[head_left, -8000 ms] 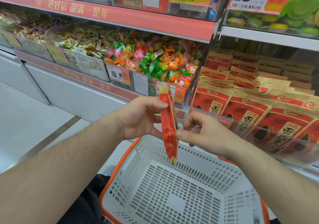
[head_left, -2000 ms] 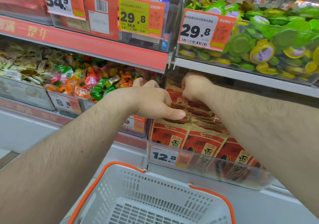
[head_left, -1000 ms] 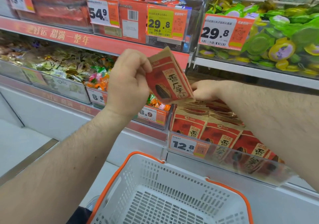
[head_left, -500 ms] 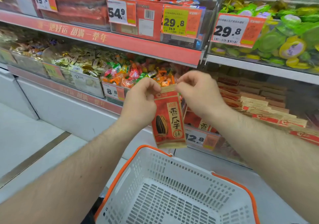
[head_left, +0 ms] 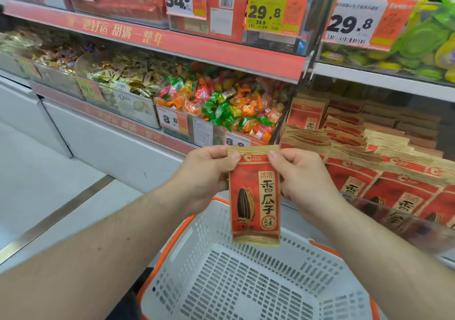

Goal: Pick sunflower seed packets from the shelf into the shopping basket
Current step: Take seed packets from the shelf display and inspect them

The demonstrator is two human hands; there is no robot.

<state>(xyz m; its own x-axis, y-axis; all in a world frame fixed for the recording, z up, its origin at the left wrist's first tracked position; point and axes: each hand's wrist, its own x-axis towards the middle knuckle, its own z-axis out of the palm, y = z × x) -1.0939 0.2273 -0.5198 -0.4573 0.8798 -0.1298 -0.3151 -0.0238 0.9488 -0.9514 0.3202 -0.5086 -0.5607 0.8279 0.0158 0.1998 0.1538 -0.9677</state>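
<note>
A red and tan sunflower seed packet [head_left: 254,196] hangs upright over the far rim of the white shopping basket [head_left: 246,282], its printed front facing me. My left hand [head_left: 206,174] pinches its top left corner and my right hand [head_left: 300,174] pinches its top right corner. Rows of the same sunflower seed packets [head_left: 369,157] stand on the shelf to the right, behind a clear plastic lip. I see no packets on the basket's floor.
Bins of wrapped candy [head_left: 221,108] fill the shelf to the left of the packets. Price tags [head_left: 275,7] hang on the shelf above. The basket has an orange rim [head_left: 172,241]. Pale floor [head_left: 37,184] lies at the left.
Both hands have carried the packet down and toward me from the shelf, so it now hangs lower, over the basket. The view has dropped slightly.
</note>
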